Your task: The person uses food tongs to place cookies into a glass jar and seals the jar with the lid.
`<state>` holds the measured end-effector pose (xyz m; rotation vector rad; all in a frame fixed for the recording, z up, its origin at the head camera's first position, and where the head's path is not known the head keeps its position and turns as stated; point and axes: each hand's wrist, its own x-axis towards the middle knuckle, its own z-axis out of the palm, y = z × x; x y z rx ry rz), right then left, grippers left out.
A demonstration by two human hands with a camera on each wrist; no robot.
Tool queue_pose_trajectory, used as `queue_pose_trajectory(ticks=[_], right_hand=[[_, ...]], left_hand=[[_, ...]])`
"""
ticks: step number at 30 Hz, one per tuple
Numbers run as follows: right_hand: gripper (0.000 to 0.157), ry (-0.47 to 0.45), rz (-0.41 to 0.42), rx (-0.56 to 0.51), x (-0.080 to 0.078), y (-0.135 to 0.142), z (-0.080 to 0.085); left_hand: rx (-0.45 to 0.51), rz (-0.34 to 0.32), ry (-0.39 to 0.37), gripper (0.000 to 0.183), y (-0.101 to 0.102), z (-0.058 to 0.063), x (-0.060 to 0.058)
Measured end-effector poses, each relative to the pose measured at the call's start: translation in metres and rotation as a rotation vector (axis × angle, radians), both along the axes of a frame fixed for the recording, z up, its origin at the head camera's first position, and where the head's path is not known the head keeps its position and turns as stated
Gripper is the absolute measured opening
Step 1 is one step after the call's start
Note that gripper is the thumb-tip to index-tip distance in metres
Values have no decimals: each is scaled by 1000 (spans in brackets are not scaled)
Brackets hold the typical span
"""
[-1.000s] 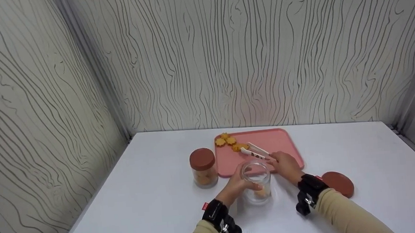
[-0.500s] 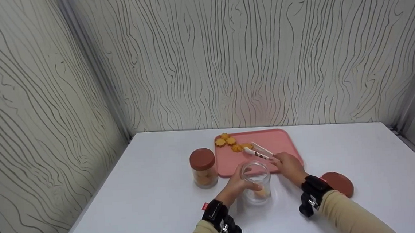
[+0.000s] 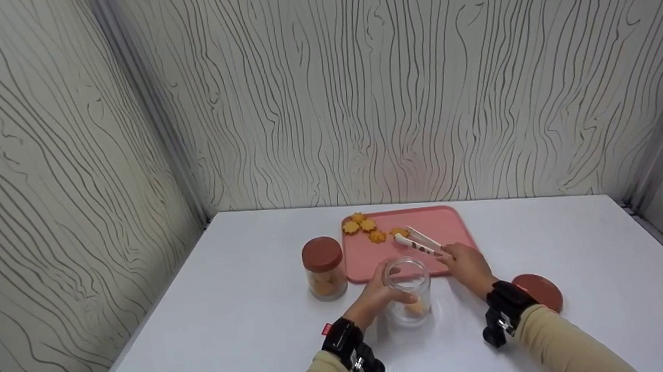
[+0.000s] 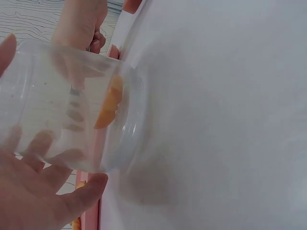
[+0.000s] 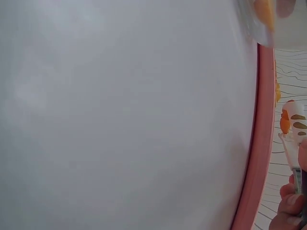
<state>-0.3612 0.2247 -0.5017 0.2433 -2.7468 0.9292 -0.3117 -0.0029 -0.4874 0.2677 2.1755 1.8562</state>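
Note:
My left hand (image 3: 373, 297) grips a clear, lidless jar (image 3: 409, 318) standing on the table, fingers and thumb around its side. Low inside the jar lies an orange-yellow cookie (image 4: 110, 103). Over the pink tray (image 3: 448, 230), my right hand (image 3: 470, 267) holds white tongs (image 3: 420, 246) with brown spots. A flower-shaped cookie (image 3: 399, 231) sits at the tong tips, which are close on it in the right wrist view. Several more cookies (image 3: 367, 225) lie at the tray's left side.
Left of the tray stands a second jar (image 3: 326, 283) with cookies inside and a brown lid on top. A loose brown lid (image 3: 542, 291) lies on the white table (image 3: 247, 308) beside my right wrist. A patterned wall (image 3: 325, 93) rises behind the table.
My right hand and the tongs have shifted slightly right, and the cookie at their tips has come apart from the neighbouring one. The left hand and jar have stayed in place.

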Motion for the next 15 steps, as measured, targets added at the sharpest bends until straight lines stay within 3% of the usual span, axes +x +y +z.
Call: queue_pose_trajectory(ticks=[11,15], right_hand=[[28,93,20,8,6,14,-3],[27,79,-2,-12,9,19,-2]], left_hand=[[5,34,-27,89,3,0,-2],[7,25,-22,90,2,-1,-2]])
